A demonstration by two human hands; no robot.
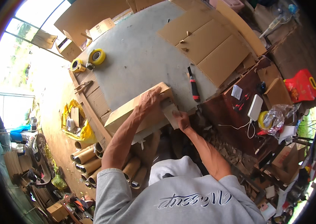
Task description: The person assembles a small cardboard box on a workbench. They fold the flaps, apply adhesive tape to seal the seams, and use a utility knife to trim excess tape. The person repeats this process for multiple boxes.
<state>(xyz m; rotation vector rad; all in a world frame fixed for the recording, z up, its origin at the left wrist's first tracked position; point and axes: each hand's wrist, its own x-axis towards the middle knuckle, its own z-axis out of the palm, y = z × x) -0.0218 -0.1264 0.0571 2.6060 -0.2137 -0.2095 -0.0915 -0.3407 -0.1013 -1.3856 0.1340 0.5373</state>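
Observation:
A long, narrow cardboard box [128, 111] lies at the near edge of the grey-topped table, its right end toward my right hand. My left hand [151, 98] is closed over the box near that end, its fingertips at the end's edge. A cardboard flap [170, 114] stands out from the end of the box, and my right hand [181, 120] grips its outer side; some of those fingers are hidden. To the right of the box lies a utility knife [194, 87] with a black and red handle, touched by neither hand.
Flat cardboard sheets [210, 44] cover the table's far right. Tape rolls [97, 56] and pliers [84, 86] lie at its left. Cardboard tubes [90, 164] are stacked below, near a yellow bag [85, 125]. On a brown surface to the right sits a white power strip [255, 107].

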